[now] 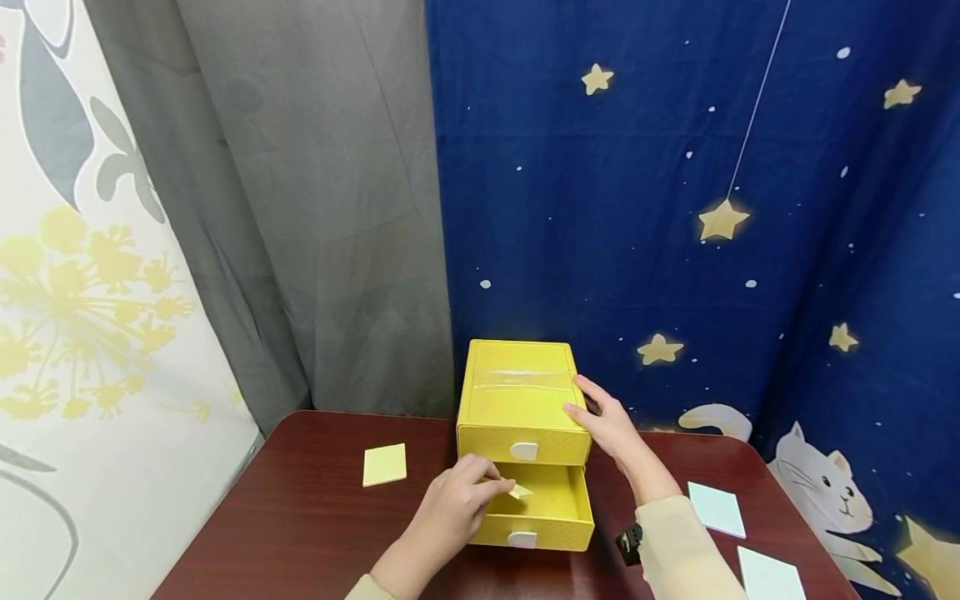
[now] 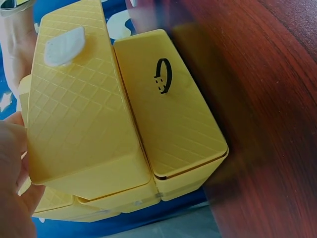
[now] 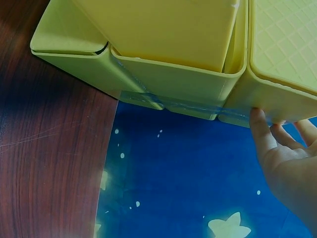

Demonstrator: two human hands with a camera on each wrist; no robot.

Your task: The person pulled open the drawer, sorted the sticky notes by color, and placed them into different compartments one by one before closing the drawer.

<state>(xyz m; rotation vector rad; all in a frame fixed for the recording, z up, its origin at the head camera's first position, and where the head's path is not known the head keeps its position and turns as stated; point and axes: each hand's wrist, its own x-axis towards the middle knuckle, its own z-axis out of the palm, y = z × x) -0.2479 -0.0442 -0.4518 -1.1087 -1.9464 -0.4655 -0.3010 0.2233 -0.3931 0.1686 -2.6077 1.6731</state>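
A yellow drawer box (image 1: 517, 392) stands on the table with one drawer (image 1: 558, 500) pulled out below a closed one. My left hand (image 1: 450, 504) is over the left side of that pulled-out drawer and pinches a small pale yellow sticky note (image 1: 521, 491). In the left wrist view, that hand's fingers (image 2: 15, 163) lie against the drawer's edge; the note is hidden there. My right hand (image 1: 611, 425) rests its extended fingers on the box's upper right edge. In the right wrist view, its fingertips touch the side wall (image 3: 277, 101).
A yellow sticky-note pad (image 1: 385, 465) lies left of the box. Two pale blue pads (image 1: 716, 508) lie at the table's right. Another closed drawer (image 2: 171, 104) with a black mark sits lowest. A blue star curtain (image 1: 555, 208) hangs close behind the box.
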